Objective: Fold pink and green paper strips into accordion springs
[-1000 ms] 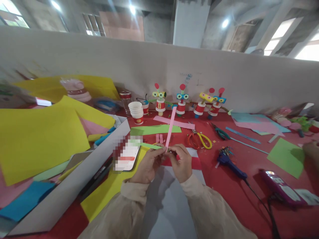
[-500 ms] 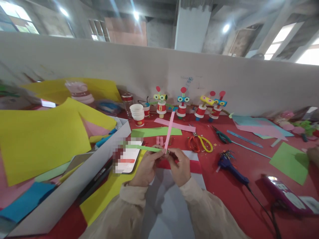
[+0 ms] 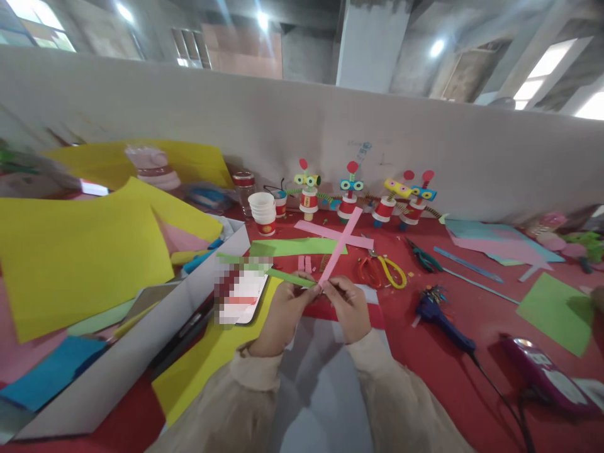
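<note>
Two paper strips meet at a corner between my fingertips. The green paper strip [image 3: 290, 277] runs out to the left, over the phone [image 3: 248, 299]. From the same corner the pink paper strip [image 3: 340, 246] slants up and to the right. My left hand [image 3: 285, 308] is closed, pinching the green strip near the joint. Pressed against the joint from the other side, my right hand [image 3: 349, 308] is closed on the lower end of the pink strip. The fingers partly cover the joint. A loose pink strip [image 3: 316, 231] and a green strip [image 3: 268, 248] lie just beyond.
Scissors [image 3: 384, 270], pliers [image 3: 423, 255] and a glue gun [image 3: 443, 321] lie to the right. Several paper-cup robots [image 3: 348, 204] and stacked cups [image 3: 263, 211] stand along the back. A white box [image 3: 136, 327] of coloured paper sits at left.
The pink strip has swung from nearly upright to leaning right. The green strip's free end now points more upward to the left. Both hands keep their pinch.
</note>
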A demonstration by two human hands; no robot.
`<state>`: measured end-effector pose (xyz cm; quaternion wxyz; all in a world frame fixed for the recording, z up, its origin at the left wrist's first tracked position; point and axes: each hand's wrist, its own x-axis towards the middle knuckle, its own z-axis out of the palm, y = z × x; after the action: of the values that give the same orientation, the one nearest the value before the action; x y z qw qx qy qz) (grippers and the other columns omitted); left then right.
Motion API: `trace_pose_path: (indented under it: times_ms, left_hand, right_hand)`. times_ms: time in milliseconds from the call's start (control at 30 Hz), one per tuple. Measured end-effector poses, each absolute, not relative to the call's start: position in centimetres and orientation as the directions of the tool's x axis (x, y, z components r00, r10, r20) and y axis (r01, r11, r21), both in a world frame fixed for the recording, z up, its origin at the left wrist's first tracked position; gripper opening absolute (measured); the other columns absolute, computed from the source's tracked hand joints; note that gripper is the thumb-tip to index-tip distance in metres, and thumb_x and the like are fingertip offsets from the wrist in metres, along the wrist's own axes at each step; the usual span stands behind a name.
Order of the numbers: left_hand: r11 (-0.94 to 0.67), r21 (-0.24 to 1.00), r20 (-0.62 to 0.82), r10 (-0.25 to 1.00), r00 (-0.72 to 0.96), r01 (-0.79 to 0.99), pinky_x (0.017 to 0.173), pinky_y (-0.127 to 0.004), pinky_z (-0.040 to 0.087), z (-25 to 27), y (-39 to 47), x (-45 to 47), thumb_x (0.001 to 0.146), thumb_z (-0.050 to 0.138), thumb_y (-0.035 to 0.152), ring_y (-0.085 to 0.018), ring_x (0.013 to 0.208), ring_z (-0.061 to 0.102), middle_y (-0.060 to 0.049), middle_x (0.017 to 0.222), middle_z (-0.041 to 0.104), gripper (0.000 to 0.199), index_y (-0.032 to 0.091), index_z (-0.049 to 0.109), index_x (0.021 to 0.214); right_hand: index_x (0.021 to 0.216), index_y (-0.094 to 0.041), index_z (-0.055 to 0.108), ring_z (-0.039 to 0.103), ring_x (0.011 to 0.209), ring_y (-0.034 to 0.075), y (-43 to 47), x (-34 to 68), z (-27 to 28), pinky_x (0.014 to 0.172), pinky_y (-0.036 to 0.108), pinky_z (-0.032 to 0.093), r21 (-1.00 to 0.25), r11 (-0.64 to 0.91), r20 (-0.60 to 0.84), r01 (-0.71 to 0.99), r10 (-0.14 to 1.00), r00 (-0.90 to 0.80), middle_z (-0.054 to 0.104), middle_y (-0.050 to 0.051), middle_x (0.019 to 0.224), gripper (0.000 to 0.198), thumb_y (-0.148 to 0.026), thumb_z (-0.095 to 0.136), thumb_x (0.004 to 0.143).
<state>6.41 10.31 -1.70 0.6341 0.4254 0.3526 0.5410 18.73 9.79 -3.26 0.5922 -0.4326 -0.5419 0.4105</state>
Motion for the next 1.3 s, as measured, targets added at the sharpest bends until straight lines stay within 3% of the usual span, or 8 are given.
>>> trace_pose_path:
  times_ms: [333, 567, 733, 833, 1067, 1300]
  left_hand:
    - [-0.074, 0.98, 0.091, 0.992, 0.082, -0.185, 0.061, -0.021, 0.045, -1.8, 10.0, 6.4, 0.066, 0.068, 0.021, -0.01, 0.065, 0.057, 0.004, 0.07, 0.058, 0.018, 0.018, 0.055, 0.079]
    - [-0.181, 0.983, 0.18, 0.983, 0.023, 0.023, 0.07, -0.026, 0.046, -1.3, 9.8, 6.6, 0.065, 0.068, 0.02, -0.014, 0.074, 0.06, -0.001, 0.085, 0.065, 0.022, 0.019, 0.063, 0.087]
    - [-0.034, 0.957, 0.066, 0.993, 0.102, -0.288, 0.073, -0.029, 0.047, -1.4, 9.7, 7.0, 0.07, 0.065, 0.024, -0.017, 0.076, 0.061, -0.003, 0.078, 0.067, 0.016, 0.016, 0.064, 0.084]
    - [0.042, 0.923, 0.022, 0.986, 0.162, -0.382, 0.072, -0.028, 0.047, -1.7, 9.8, 6.9, 0.069, 0.065, 0.021, -0.016, 0.071, 0.061, -0.004, 0.075, 0.068, 0.014, 0.015, 0.065, 0.082]
    - [0.044, 0.9, 0.038, 0.984, 0.177, -0.434, 0.067, -0.027, 0.046, -1.5, 10.2, 6.7, 0.066, 0.066, 0.016, -0.016, 0.07, 0.06, -0.004, 0.072, 0.066, 0.01, 0.014, 0.067, 0.076]
    - [0.013, 0.92, 0.05, 0.987, 0.151, -0.392, 0.069, -0.03, 0.047, -1.0, 10.0, 6.8, 0.064, 0.068, 0.02, -0.016, 0.069, 0.06, -0.002, 0.07, 0.065, 0.01, 0.015, 0.063, 0.071]
  right_hand:
    - [0.069, -0.018, 0.062, 0.056, 0.057, 0.014, 9.7, 18.8, -3.0, 0.059, 0.026, 0.045, -0.972, 0.234, 0.236, 0.037, 0.966, 0.107, 0.062, 0.001, 0.061, 0.02, -0.036, 0.057, 0.078]
    - [0.066, -0.018, 0.063, 0.053, 0.056, 0.013, 9.4, 18.8, -2.3, 0.055, 0.024, 0.041, -0.955, 0.255, 0.281, 0.149, 0.942, 0.183, 0.06, 0.0, 0.059, 0.021, -0.035, 0.057, 0.076]
    - [0.066, -0.018, 0.061, 0.05, 0.055, 0.012, 9.5, 18.7, -2.2, 0.054, 0.023, 0.039, -0.974, 0.226, 0.228, 0.031, 0.958, 0.176, 0.059, -0.001, 0.059, 0.021, -0.035, 0.056, 0.076]
    - [0.064, -0.018, 0.061, 0.048, 0.052, 0.01, 9.8, 18.7, -2.5, 0.052, 0.023, 0.037, -0.983, 0.166, 0.155, -0.074, 0.979, 0.135, 0.057, -0.002, 0.057, 0.02, -0.035, 0.059, 0.074]
    - [0.063, -0.017, 0.063, 0.046, 0.048, 0.009, 10.1, 18.6, -2.9, 0.048, 0.022, 0.036, -0.968, 0.056, 0.028, -0.246, 0.993, 0.116, 0.055, -0.002, 0.053, 0.024, -0.04, 0.064, 0.07]
    - [0.063, -0.017, 0.061, 0.047, 0.048, 0.01, 9.9, 18.9, -2.6, 0.047, 0.022, 0.038, -0.98, 0.138, 0.12, -0.142, 0.985, 0.126, 0.055, -0.002, 0.053, 0.027, -0.041, 0.06, 0.074]
